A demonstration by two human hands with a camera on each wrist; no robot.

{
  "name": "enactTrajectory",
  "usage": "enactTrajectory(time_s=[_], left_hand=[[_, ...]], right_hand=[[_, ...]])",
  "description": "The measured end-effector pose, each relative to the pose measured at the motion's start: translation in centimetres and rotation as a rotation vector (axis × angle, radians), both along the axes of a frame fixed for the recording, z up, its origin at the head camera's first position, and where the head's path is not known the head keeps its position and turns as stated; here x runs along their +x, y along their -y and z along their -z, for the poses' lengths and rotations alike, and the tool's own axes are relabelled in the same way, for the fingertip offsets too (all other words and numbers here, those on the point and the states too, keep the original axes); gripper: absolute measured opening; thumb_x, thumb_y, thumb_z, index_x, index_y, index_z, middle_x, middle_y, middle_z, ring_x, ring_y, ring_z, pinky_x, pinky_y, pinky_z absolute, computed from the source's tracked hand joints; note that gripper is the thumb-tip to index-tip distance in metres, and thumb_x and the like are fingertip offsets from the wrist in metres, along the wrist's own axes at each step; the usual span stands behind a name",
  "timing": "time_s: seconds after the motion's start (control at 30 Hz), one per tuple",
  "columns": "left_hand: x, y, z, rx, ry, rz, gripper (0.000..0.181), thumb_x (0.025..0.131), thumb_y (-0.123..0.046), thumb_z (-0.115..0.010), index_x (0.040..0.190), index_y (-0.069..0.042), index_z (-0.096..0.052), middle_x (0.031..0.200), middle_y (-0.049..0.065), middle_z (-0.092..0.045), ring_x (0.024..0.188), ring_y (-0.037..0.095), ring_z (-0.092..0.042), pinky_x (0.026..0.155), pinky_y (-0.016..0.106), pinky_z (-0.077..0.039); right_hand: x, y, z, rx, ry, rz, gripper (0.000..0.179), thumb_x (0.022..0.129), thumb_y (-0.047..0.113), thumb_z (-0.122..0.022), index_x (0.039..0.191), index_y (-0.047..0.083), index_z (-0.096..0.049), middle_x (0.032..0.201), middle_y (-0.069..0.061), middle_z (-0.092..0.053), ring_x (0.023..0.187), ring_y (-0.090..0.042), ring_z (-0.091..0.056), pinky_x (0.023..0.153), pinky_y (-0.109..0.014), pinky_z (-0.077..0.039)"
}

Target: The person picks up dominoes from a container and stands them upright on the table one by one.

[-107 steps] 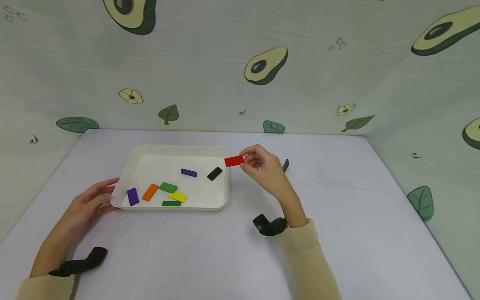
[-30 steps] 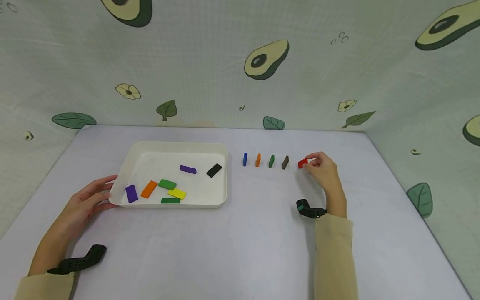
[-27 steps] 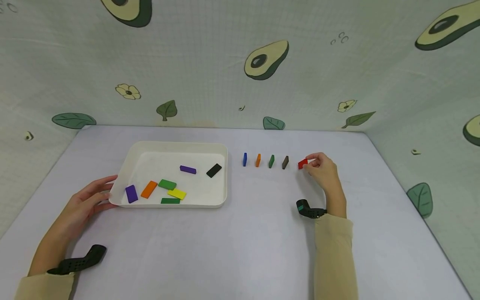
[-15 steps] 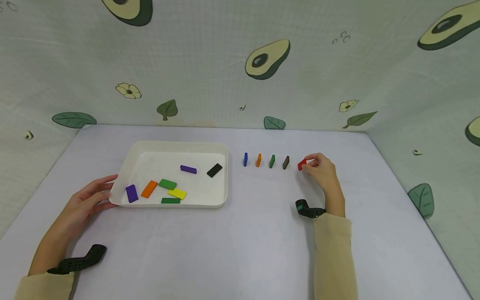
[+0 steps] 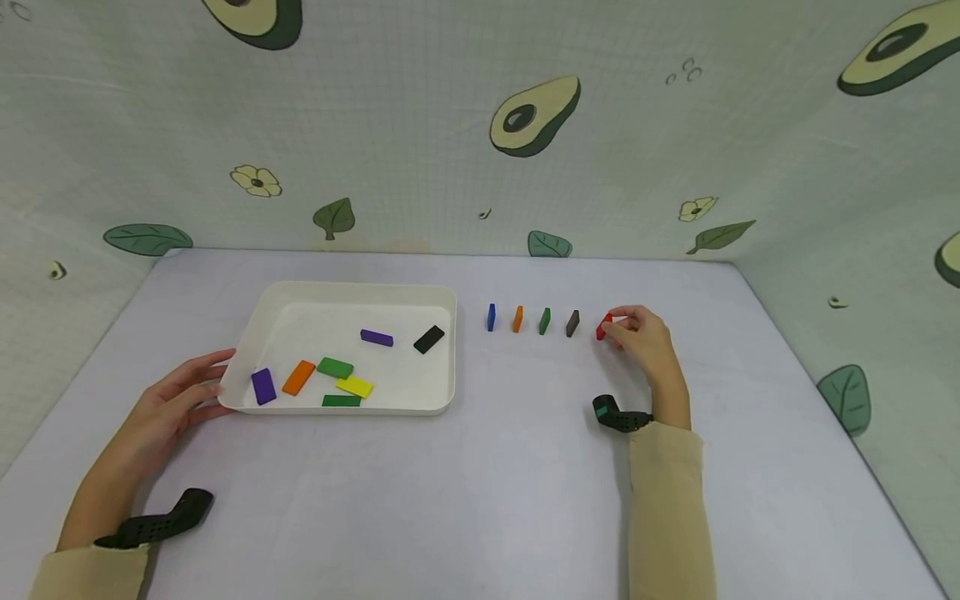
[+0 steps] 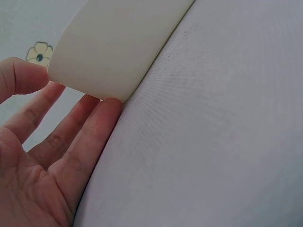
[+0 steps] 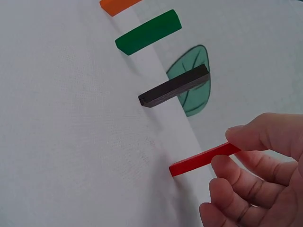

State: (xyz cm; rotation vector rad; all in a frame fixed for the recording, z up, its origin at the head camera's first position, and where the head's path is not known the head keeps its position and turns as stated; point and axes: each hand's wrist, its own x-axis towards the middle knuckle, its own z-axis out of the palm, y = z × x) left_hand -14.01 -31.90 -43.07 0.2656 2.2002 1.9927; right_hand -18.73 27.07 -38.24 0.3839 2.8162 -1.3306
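On the right, my right hand (image 5: 641,337) pinches a red domino (image 7: 203,160) between thumb and fingers, its lower end close to the table. This domino is at the right end of a row of upright dominoes: blue (image 5: 491,317), orange (image 5: 517,319), green (image 5: 544,322) and dark brown (image 5: 573,323). At the left, the fairly straight fingers of my left hand (image 5: 168,408) touch the end of a white tray (image 5: 405,411). In the left wrist view, the thumb is near the tray's rim and the other fingertips lie lower along its end wall.
Inside the tray lie several loose dominoes, among them a black one (image 5: 429,339), a yellow one (image 5: 354,387) and an orange one (image 5: 298,377). Behind the white table (image 5: 450,500) hangs a cloth (image 5: 405,125) printed with avocados and leaves.
My right hand has carried the red domino from above the tray's right edge to the row's right end. Over the last second it has turned more edge-on. My left hand stays put.
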Motion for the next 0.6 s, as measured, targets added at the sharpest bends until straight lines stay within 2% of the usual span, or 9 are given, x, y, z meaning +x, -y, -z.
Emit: enactTrajectory(time_s=[0.27, 0.6], left_hand=[[0.0, -0.04, 0.01, -0.003, 0.008, -0.009, 0.043, 0.097, -0.009, -0.045, 0.14, -0.016, -0.042, 0.118, -0.015, -0.053, 0.095, -0.004, -0.061, 0.074, 0.014, -0.053], [0.05, -0.11, -0.09, -0.021, -0.001, -0.018, 0.043, 0.097, -0.009, -0.046, 0.139, -0.016, -0.042, 0.117, -0.016, -0.054, 0.095, -0.005, -0.061, 0.073, 0.015, -0.053]], right_hand=[[0.0, 0.02, 0.2, -0.011, 0.053, -0.023, 0.044, 0.092, 0.035, -0.054, 0.124, 0.004, -0.051, 0.091, -0.009, -0.058, 0.073, -0.014, -0.053, 0.067, -0.019, -0.044], [-0.02, 0.08, 0.18, -0.028, 0.055, -0.029, 0.043, 0.092, 0.034, -0.054, 0.124, 0.005, -0.051, 0.095, -0.01, -0.06, 0.074, -0.013, -0.055, 0.069, -0.021, -0.046]])
